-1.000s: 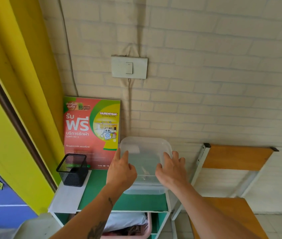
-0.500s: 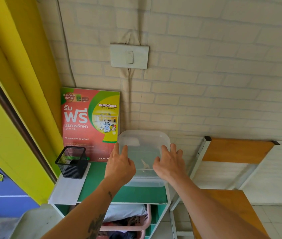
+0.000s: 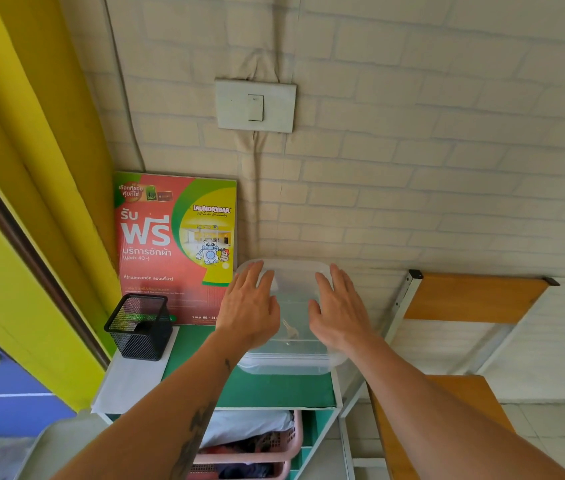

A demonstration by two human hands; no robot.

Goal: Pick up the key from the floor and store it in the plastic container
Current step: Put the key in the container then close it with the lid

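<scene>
I press both flat palms, left hand (image 3: 248, 306) and right hand (image 3: 338, 308), fingers spread and gripping nothing, onto the plastic container (image 3: 288, 362) lid to seal the key (image 3: 289, 330) inside.

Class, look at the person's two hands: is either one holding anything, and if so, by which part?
Nothing is gripped. The left hand and right hand lie flat, fingers spread, on the lid of the plastic container, the key visible inside.

pale brick wall (image 3: 412, 168), yellow curtain (image 3: 32, 133)
</scene>
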